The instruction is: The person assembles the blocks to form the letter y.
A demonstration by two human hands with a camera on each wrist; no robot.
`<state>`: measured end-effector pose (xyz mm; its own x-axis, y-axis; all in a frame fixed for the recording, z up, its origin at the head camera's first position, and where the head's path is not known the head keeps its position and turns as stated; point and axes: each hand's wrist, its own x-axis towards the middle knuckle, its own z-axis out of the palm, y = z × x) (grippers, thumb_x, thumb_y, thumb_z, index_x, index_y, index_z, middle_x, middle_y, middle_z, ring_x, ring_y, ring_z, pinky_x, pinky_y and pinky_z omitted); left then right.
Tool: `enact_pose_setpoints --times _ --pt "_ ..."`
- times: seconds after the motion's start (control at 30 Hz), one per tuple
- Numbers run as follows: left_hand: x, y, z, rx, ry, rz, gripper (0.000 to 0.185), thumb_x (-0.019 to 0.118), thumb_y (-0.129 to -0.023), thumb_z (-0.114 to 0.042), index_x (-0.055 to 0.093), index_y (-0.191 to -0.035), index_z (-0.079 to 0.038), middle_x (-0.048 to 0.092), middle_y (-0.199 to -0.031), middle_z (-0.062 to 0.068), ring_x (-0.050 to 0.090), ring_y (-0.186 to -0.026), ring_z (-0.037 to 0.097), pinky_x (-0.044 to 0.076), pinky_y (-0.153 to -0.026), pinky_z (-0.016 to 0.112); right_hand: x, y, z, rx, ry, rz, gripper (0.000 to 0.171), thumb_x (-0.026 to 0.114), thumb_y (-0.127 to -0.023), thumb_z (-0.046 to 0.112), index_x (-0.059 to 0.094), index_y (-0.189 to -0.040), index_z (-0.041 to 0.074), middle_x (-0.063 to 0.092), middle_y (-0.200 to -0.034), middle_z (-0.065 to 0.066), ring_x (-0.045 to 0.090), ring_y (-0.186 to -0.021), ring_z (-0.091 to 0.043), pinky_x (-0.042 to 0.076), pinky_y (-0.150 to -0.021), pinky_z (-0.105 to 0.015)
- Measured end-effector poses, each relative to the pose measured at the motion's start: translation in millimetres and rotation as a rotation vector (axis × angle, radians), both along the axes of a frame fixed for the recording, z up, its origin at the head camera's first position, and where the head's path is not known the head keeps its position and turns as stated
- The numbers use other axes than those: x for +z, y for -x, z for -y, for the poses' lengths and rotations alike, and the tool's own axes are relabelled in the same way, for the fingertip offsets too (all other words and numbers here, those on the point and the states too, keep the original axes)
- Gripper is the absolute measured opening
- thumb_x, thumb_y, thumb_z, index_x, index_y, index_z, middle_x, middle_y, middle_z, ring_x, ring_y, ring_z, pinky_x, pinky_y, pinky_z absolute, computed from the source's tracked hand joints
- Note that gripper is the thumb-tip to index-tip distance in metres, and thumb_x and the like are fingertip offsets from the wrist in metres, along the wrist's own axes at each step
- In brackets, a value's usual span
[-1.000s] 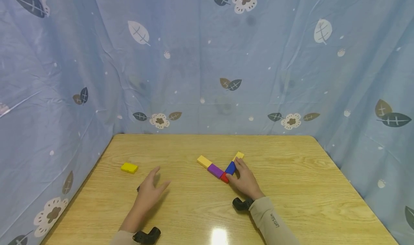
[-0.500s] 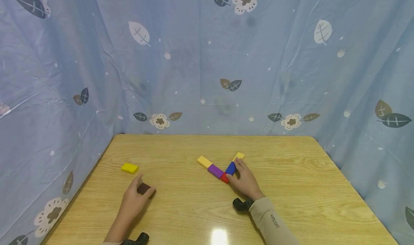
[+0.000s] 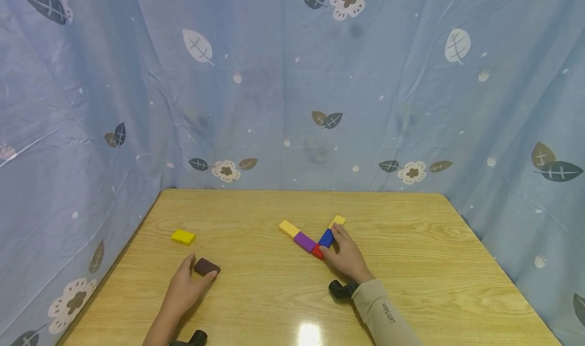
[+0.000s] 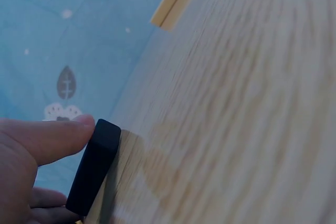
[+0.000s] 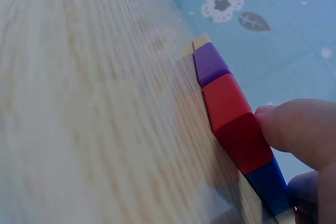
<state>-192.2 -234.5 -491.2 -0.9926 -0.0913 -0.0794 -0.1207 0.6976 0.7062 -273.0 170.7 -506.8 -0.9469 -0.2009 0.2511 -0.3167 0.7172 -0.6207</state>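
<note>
In the head view, my left hand (image 3: 181, 286) has its thumb and fingers at either end of a dark brown block (image 3: 207, 268) lying on the table. The left wrist view shows the thumb tip at the upper end of this dark block (image 4: 94, 169) and fingertips at its lower end. My right hand (image 3: 348, 257) rests on a V-shaped row of blocks. Its thumb touches the red block (image 5: 236, 124), and its fingers lie along the blue block (image 3: 326, 238). Past those fingers is a pale yellow block (image 3: 337, 220). The other arm has a purple block (image 3: 304, 242) and a pale yellow-orange block (image 3: 289, 228).
A bright yellow block (image 3: 183, 237) lies alone at the left, beyond the left hand. All the blocks are on a wooden table (image 3: 256, 295). A blue patterned curtain (image 3: 274, 92) stands along the table's back and sides.
My left hand has moved left and toward the near edge, down to the dark brown block, which was mostly hidden behind it before. The right hand and the row of blocks have stayed in place.
</note>
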Motion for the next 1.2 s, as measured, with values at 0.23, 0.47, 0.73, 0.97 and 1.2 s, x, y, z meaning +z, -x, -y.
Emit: enact_pose_setpoints --times 0.23,0.47,0.73,0.97,1.2 --pt "-1.2 -2.0 0.5 -0.024 0.016 0.015 0.100 0.061 -0.086 -0.056 0.015 -0.147 0.009 0.013 -0.151 0.036 0.016 -0.135 0.057 0.023 -0.107 0.068 -0.5 0.9 -0.3 -0.001 -0.011 -0.002 0.073 0.064 -0.089 0.037 0.039 -0.139 -0.009 0.034 -0.150 -0.021 0.026 -0.141 -0.037 0.028 -0.113 -0.051" --pt "-2.8 -3.2 -0.1 -0.045 0.090 -0.011 0.097 0.060 -0.086 -0.056 0.020 -0.146 0.009 0.008 -0.151 0.036 0.009 -0.133 0.062 0.016 -0.104 0.073 -1.4 1.2 -0.3 0.000 -0.023 -0.003 0.073 0.063 -0.089 0.038 0.038 -0.140 -0.008 0.033 -0.150 -0.021 0.027 -0.141 -0.037 0.029 -0.113 -0.052" --pt "-4.3 -4.7 -2.1 -0.048 0.062 -0.037 0.094 0.063 -0.086 -0.051 0.021 -0.146 0.008 0.007 -0.152 0.035 0.006 -0.134 0.062 0.014 -0.104 0.074 -0.8 0.4 -0.4 0.000 -0.024 -0.006 0.073 0.063 -0.090 0.038 0.037 -0.140 -0.008 0.033 -0.150 -0.021 0.025 -0.141 -0.037 0.029 -0.113 -0.052" --pt "-6.1 -3.6 -3.4 -0.029 0.061 -0.071 0.090 0.063 -0.087 -0.049 0.025 -0.145 0.007 0.020 -0.149 0.036 0.018 -0.134 0.058 0.022 -0.106 0.069 -2.4 1.0 -1.0 0.003 -0.023 -0.010 0.073 0.062 -0.090 0.039 0.038 -0.140 -0.008 0.034 -0.150 -0.021 0.026 -0.141 -0.038 0.029 -0.113 -0.052" --pt "-4.8 -4.2 -6.5 -0.019 0.032 -0.111 0.084 0.066 -0.087 -0.041 0.027 -0.144 0.007 0.032 -0.145 0.034 0.028 -0.134 0.051 0.029 -0.109 0.061 -2.0 1.1 -0.7 0.001 -0.024 -0.005 0.073 0.064 -0.089 0.038 0.039 -0.140 -0.008 0.034 -0.150 -0.021 0.026 -0.141 -0.038 0.030 -0.112 -0.053"
